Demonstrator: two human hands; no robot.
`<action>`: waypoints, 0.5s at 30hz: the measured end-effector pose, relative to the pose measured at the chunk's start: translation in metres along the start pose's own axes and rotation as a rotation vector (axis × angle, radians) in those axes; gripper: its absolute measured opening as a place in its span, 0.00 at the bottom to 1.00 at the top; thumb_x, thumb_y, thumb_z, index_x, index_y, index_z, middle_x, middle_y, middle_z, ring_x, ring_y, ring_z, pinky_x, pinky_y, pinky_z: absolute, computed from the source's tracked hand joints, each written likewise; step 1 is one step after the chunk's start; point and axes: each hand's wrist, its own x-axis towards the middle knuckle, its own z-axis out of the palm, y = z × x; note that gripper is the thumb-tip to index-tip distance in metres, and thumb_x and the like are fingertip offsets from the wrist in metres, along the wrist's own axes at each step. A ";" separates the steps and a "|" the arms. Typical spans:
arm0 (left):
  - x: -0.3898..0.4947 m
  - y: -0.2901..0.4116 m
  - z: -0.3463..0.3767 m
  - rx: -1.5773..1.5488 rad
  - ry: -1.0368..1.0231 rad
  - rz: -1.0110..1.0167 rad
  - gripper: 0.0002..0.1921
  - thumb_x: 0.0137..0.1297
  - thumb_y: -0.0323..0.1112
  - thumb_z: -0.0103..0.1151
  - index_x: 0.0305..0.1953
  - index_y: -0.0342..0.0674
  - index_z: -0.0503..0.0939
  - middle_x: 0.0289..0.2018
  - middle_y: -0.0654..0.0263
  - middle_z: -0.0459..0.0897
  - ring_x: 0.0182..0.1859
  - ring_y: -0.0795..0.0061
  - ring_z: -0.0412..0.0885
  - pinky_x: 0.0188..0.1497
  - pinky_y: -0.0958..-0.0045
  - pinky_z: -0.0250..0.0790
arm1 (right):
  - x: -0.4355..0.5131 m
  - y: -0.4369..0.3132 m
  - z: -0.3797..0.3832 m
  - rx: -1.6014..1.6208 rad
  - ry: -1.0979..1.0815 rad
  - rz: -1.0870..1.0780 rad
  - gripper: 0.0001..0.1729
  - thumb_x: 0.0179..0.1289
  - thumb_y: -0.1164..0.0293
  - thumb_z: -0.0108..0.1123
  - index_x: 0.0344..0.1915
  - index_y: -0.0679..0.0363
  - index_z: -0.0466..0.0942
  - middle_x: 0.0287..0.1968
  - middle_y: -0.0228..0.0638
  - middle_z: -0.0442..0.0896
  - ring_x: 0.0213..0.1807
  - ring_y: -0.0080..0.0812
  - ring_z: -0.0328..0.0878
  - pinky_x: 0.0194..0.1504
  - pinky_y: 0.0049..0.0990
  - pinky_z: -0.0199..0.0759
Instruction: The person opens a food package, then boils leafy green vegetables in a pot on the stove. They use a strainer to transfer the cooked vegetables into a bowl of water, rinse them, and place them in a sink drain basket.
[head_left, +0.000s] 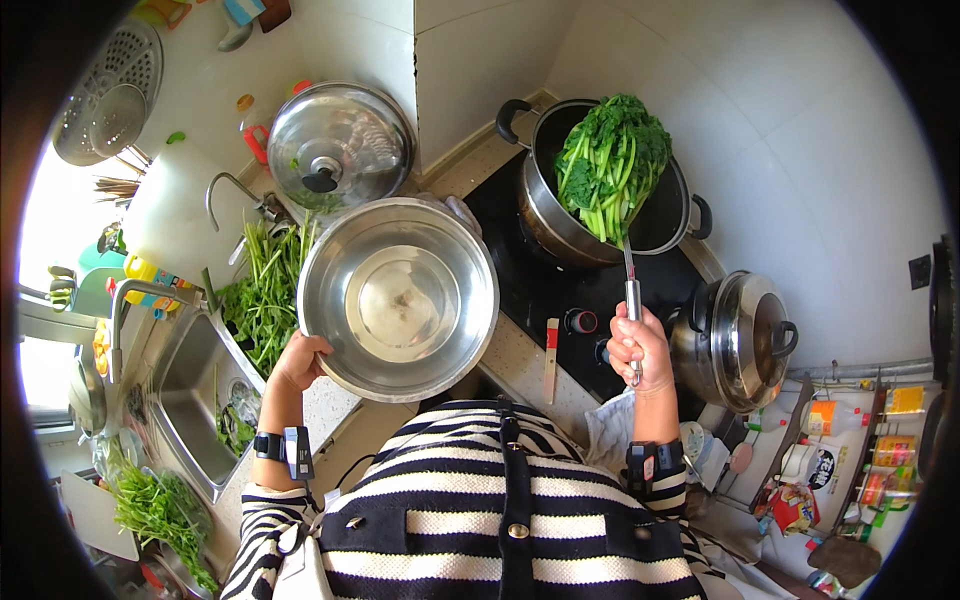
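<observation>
My left hand (298, 361) grips the rim of a wide stainless steel basin (403, 300), tilted so that its inside faces the camera; a little liquid may lie at its bottom. In my right hand (640, 349) is the metal handle of a utensil (634, 296), whose head is hidden under a heap of wilted leafy greens (613, 169). The greens are over a large two-handled steel pot (555, 202) on the black cooktop (499, 232). Left of the basin, a pile of leafy green stalks (266, 300) lies beside the sink.
A domed glass lid (341, 146) stands behind the basin. The steel sink (191, 390) is at the left, with more greens (161, 510) below it. A lidded pot (735, 341) stands right of my right hand, near a shelf rack (802, 450) of bottles and packets.
</observation>
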 end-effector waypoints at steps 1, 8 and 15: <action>0.000 0.000 0.000 0.004 -0.001 0.000 0.16 0.50 0.20 0.48 0.43 0.30 0.75 0.28 0.61 0.78 0.19 0.71 0.76 0.14 0.74 0.67 | -0.001 0.001 0.002 0.001 0.002 -0.003 0.05 0.65 0.75 0.52 0.40 0.58 0.70 0.20 0.23 0.63 0.11 0.11 0.53 0.07 0.16 0.52; 0.001 0.000 -0.004 0.041 0.000 0.000 0.14 0.49 0.20 0.49 0.40 0.30 0.75 0.27 0.61 0.78 0.20 0.70 0.77 0.16 0.73 0.69 | -0.010 -0.002 0.018 -0.013 0.055 -0.044 0.05 0.65 0.75 0.53 0.41 0.58 0.70 0.20 0.24 0.63 0.11 0.11 0.54 0.07 0.16 0.53; 0.003 -0.002 -0.005 0.030 0.018 0.001 0.14 0.48 0.19 0.49 0.40 0.31 0.75 0.27 0.62 0.78 0.19 0.70 0.76 0.16 0.72 0.69 | -0.023 -0.024 0.038 -0.032 0.013 -0.089 0.06 0.65 0.75 0.52 0.42 0.60 0.69 0.20 0.24 0.63 0.11 0.11 0.54 0.06 0.16 0.53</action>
